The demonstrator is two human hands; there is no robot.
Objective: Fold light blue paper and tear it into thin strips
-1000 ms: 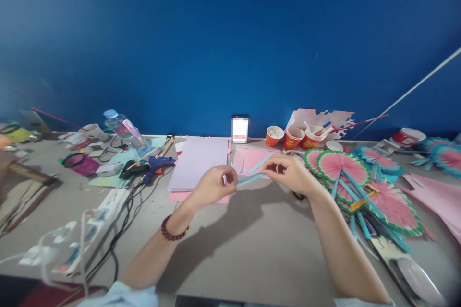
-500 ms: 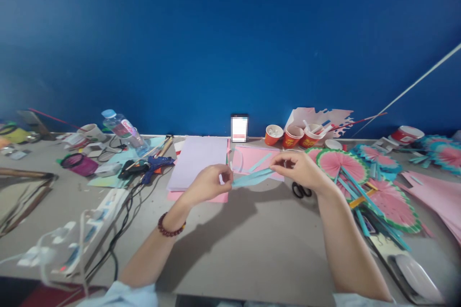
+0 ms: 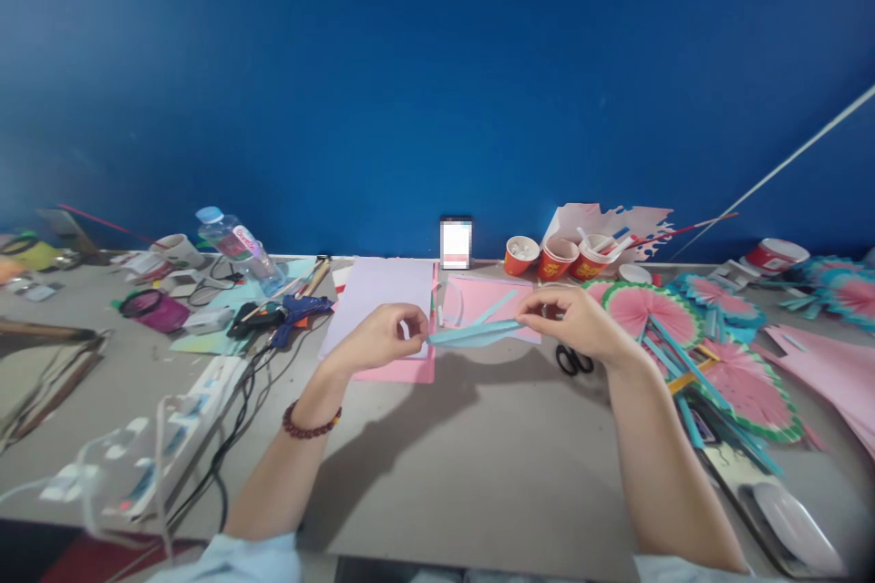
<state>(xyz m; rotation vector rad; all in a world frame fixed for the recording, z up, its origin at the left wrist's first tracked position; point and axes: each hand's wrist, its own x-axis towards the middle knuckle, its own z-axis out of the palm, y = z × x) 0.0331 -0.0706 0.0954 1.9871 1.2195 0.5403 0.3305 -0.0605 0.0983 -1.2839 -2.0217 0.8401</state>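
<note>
First, one left hand (image 3: 383,339), bracelet (image 3: 311,431) of dark beads at the wrist: thumb and fingers pinched together on one end of a blue paper strip. Second, one right hand (image 3: 578,319), bare-wristed: thumb and fingers pinched on the other end. Third, the blue paper strip (image 3: 475,334) itself: held up off the grey table (image 3: 492,474), stretched between both hands.

Close by: black scissors (image 3: 574,361), handles showing beside the right hand; a pink sheet (image 3: 471,293) behind the strip; a lilac paper stack (image 3: 383,287) behind the left hand.

Farther right, from where I stand behind the worker: pleated watermelon fans (image 3: 756,392), pink with green edges, overlapping; a white mouse (image 3: 797,524) near the table's front edge. Toward the back: three red paper cups (image 3: 520,260) in a row, and an upright phone (image 3: 456,246), its screen blurred.

Farther left: a blue glue gun (image 3: 297,314); a clear bottle (image 3: 239,244), tilted; a white power strip (image 3: 178,442) with plugs in it. Backing all: a blue wall (image 3: 437,82).
</note>
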